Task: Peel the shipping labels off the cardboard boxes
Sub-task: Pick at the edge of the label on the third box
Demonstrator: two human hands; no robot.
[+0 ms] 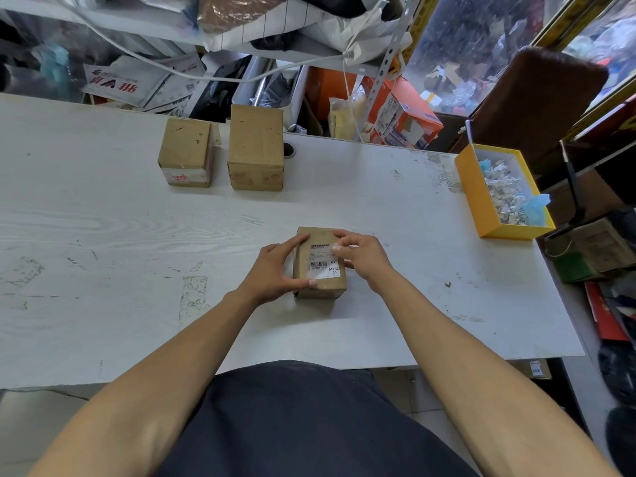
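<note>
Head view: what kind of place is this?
Likely a cluttered parcel-handling or storeroom workbench: cardboard boxes on a white table, a labelled box in hand, a yellow bin of crumpled scraps.

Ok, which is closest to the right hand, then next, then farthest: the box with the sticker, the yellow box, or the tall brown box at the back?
From the right hand:
1. Labelled cardboard box, right under its fingers, at the table's near middle.
2. Yellow box of crumpled scraps, off to the right edge.
3. Tall cardboard box, at the back, to the left.
</note>
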